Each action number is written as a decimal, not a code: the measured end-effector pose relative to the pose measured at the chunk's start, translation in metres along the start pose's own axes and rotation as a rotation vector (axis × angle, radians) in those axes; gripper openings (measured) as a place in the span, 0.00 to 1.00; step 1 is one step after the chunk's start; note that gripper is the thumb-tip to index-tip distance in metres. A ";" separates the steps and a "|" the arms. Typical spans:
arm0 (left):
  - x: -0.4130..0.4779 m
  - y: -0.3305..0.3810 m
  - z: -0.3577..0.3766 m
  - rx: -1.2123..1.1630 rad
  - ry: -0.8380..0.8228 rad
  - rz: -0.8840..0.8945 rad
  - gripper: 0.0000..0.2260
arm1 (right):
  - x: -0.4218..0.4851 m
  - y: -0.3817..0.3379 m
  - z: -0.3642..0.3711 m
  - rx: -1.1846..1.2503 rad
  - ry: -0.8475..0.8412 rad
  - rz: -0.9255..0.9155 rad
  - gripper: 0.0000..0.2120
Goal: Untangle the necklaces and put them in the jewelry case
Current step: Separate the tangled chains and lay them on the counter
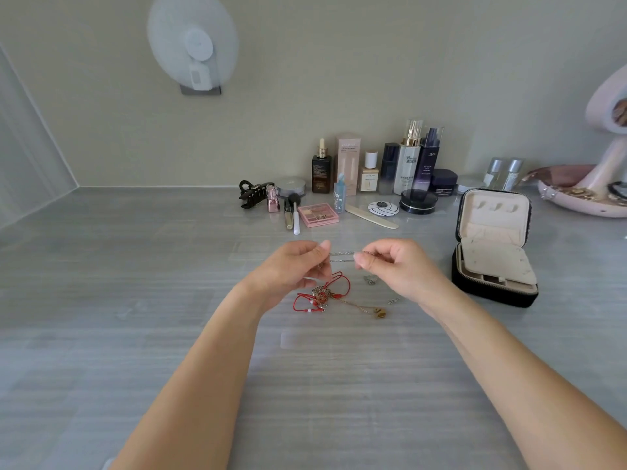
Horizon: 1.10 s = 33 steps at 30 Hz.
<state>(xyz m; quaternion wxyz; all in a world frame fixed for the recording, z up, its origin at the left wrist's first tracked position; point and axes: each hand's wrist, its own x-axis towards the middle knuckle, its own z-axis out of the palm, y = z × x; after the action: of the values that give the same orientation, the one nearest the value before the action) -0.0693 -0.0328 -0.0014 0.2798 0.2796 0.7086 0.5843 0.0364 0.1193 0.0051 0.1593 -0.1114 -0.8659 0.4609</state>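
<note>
My left hand (294,266) and my right hand (393,266) pinch a thin silver necklace (342,256), which runs as two strands stretched between them above the table. Its small silver pendant (369,279) hangs below my right hand. Under my left hand lies a red cord necklace (314,300) with white beads, tangled with a gold chain (359,305) that ends in a gold pendant (380,313). The black jewelry case (492,245) stands open to the right, showing a beige lining.
Cosmetics bottles (403,161), a pink palette (319,214), brushes, a black hair clip (252,194) and a nail file line the back of the grey table (135,300). A pink mirror stand (597,184) with a tray sits at far right. A white fan (193,45) hangs on the wall.
</note>
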 end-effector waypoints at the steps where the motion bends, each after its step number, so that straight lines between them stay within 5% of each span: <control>1: 0.000 0.000 0.000 0.008 0.006 0.008 0.14 | 0.000 0.000 -0.001 0.053 -0.011 0.005 0.09; 8: 0.001 0.000 -0.002 -0.011 0.069 0.063 0.14 | 0.006 0.010 -0.019 0.086 0.024 0.114 0.10; 17: 0.006 0.000 -0.004 -0.015 0.283 0.100 0.10 | 0.002 0.024 -0.042 -0.573 0.030 0.251 0.03; 23: 0.009 -0.004 -0.001 0.248 0.347 0.124 0.10 | 0.002 0.022 -0.042 -0.705 0.007 0.355 0.09; 33: 0.011 -0.009 0.006 0.515 0.323 0.138 0.08 | 0.004 0.027 -0.038 -0.755 -0.025 0.354 0.04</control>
<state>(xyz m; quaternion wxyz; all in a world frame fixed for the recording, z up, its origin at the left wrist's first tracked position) -0.0731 -0.0225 -0.0124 0.0434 0.2923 0.8479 0.4402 0.0483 0.1645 0.0033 0.0151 -0.3037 -0.9434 0.1326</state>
